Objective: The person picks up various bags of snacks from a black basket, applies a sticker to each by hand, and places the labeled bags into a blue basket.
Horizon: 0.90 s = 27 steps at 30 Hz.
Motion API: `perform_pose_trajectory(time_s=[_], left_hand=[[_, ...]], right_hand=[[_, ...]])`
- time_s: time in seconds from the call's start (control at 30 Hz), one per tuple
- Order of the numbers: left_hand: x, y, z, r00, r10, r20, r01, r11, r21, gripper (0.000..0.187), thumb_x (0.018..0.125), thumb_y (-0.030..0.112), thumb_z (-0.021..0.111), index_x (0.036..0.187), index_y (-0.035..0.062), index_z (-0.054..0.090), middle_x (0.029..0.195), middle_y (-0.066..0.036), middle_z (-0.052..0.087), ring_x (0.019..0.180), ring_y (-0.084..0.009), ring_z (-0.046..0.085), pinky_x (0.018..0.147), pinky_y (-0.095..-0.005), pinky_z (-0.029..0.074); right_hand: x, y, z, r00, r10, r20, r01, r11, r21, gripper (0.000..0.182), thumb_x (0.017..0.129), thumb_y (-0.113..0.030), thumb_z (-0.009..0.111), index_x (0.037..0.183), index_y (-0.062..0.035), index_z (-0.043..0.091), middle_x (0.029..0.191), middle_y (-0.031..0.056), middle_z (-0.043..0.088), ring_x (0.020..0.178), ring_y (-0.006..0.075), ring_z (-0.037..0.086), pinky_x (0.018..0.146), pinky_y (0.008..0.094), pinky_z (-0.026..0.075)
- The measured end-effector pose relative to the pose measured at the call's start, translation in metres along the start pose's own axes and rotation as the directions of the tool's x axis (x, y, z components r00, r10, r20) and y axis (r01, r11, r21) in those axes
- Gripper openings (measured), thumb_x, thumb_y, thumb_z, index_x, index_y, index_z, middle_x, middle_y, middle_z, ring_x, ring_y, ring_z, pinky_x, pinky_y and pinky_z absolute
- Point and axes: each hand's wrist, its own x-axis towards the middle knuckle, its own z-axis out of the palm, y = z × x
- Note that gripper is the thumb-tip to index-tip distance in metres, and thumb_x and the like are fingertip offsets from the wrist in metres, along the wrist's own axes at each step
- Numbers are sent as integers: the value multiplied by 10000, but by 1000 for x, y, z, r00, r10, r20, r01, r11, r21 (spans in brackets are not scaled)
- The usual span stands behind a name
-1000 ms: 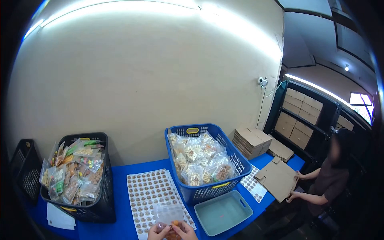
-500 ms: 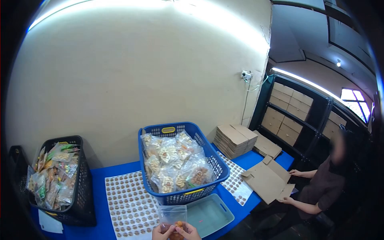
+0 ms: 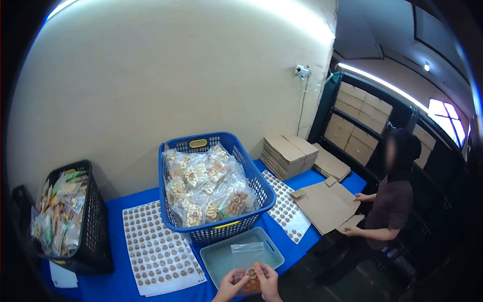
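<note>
A clear plastic bag [image 3: 248, 255] with orange-brown round pieces inside is held between my two hands at the bottom centre. My left hand [image 3: 232, 285] grips its left side, and my right hand [image 3: 267, 282] pinches its right side. A round sticker shows on the bag between my thumbs. Under and behind the bag lies a grey-green tray [image 3: 214, 254]. Beyond the tray stands a blue basket [image 3: 201, 232] full of filled clear bags. To the left, a sheet of round stickers [image 3: 156, 251] lies flat on the blue table.
At far left stands a black basket [image 3: 98, 241] of packets. A second sticker sheet [image 3: 289, 211] lies right of the blue basket. Stacked flat cardboard [image 3: 287, 156] sits at the back right. A co-worker [image 3: 390, 206] holds an opened cardboard piece [image 3: 324, 204] beside the table.
The view has shifted, and my hands with the bag are now farther right, over the tray. The round sticker is now visible on the bag. The co-worker's head and body have moved left in view.
</note>
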Motion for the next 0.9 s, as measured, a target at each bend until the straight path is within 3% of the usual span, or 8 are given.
perform_pose_trajectory(time_s=[0.1,0.23,0.33,0.47,0.5,0.6,0.8,0.9], left_hand=[[-6,5,-20,995,-90,-39,90,996,7,296,831,139,601,1082,17,502,939,-77,596,850,-133,585,754,-255,477],[-26,24,-39,989,-83,-119,90,994,60,294,858,194,567,1083,17,501,930,-75,598,842,-123,577,728,-252,471],[-42,26,-40,967,107,-231,-98,994,49,280,865,192,557,1077,18,504,920,-78,601,838,-121,577,724,-247,472],[-64,38,-54,961,195,-197,-166,974,155,316,878,176,535,1134,5,466,925,-92,613,825,-120,588,701,-229,472],[-69,42,-62,976,127,-177,-79,964,255,335,883,173,526,1160,3,447,936,-102,615,823,-118,592,700,-231,473],[-82,39,-81,976,154,-156,-118,969,219,317,888,162,513,1157,5,453,937,-102,617,814,-117,594,693,-230,474],[-131,61,-117,975,164,-150,-129,968,215,311,897,147,490,1171,6,450,981,-103,601,903,-130,568,780,-248,455],[-151,64,-137,978,140,-155,-116,981,155,310,900,150,482,1175,9,446,983,-103,597,916,-132,562,787,-250,453]], right_hand=[[1,17,9,996,-3,87,7,999,-37,194,864,-99,549,990,48,542,872,84,608,792,113,581,702,225,467],[-3,30,33,970,-22,242,39,997,-66,168,867,-92,543,963,45,535,880,80,605,803,109,576,713,227,461],[-20,27,52,954,-31,298,53,996,-66,166,865,-88,544,964,43,521,871,68,596,806,105,568,728,228,454],[-40,29,75,947,-136,290,150,988,-25,191,851,-107,572,964,36,514,854,61,588,794,95,561,714,223,452],[-46,31,79,945,-172,276,184,983,-17,199,847,-113,581,963,33,513,848,60,587,787,92,560,705,222,453],[-63,32,98,970,-93,226,123,985,-123,202,835,-133,603,931,25,520,823,52,591,750,82,561,667,215,457],[-99,39,141,959,10,284,-41,994,104,170,825,-133,616,878,6,534,783,44,598,711,80,566,628,209,462],[-115,58,154,940,51,336,-79,995,69,164,826,-131,615,880,2,534,797,50,599,713,84,569,628,214,466]])
